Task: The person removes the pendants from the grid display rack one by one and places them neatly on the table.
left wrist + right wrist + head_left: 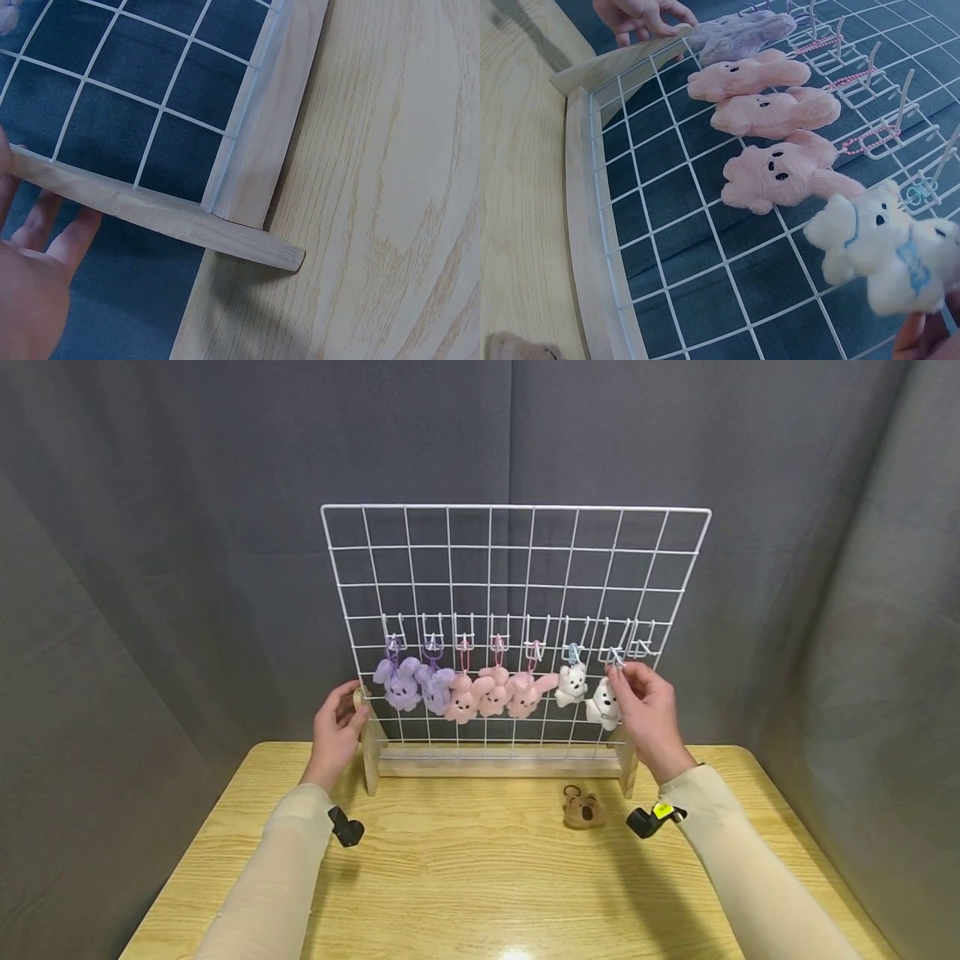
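Observation:
My left hand (336, 731) grips the left wooden upright (157, 217) of a white wire grid rack (517, 507), its fingers partly behind the wood in the left wrist view. At the rack's right side my right hand (651, 710) pinches the top of a white bear plush keychain (602, 704), close under a wire hook (615, 655). Whether its loop is fully on that hook I cannot tell. Just left hangs another white bear keychain (572, 683) with a blue loop.
Two purple plush keychains (399, 685) and three pink plush keychains (492, 692) hang on hooks farther left. The far-right hook (640, 647) carries no plush. A brown plush keychain (583, 811) lies on the wooden table (450, 877) before the rack.

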`<state>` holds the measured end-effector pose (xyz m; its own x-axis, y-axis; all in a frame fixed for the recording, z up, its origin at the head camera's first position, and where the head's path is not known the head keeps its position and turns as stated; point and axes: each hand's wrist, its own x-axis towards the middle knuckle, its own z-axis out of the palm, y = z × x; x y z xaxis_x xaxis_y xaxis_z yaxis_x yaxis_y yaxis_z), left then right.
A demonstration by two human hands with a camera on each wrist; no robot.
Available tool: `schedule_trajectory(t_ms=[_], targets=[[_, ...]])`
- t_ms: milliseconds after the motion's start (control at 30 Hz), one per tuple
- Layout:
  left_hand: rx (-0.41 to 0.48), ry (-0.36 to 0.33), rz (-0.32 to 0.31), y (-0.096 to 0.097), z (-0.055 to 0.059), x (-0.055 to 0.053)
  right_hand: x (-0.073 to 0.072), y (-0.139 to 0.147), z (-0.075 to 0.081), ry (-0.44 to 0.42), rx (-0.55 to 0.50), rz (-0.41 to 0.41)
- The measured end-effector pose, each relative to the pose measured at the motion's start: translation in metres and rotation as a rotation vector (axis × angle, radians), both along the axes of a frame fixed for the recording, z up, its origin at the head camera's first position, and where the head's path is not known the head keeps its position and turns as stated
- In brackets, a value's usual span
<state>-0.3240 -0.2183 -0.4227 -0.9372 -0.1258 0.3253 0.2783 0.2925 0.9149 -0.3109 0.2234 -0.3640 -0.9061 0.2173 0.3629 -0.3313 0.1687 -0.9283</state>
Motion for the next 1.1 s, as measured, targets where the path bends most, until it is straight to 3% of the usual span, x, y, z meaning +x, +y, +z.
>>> schedule_trajectory(t_ms=[300,800,1100], targets=[[0.007,-0.008,0.003,0.0,-0.001,-0.001,0.005,0.006,-0.002,0.023,0.037,-0.02],[0.003,0.0,0.008,0.001,0.001,0.0,0.022,0.006,0.008,-0.001,0.058,0.023],[-0.009,-0.022,0.023,0.002,0.003,0.002,0.027,0.002,0.001,-0.005,0.053,0.067]])
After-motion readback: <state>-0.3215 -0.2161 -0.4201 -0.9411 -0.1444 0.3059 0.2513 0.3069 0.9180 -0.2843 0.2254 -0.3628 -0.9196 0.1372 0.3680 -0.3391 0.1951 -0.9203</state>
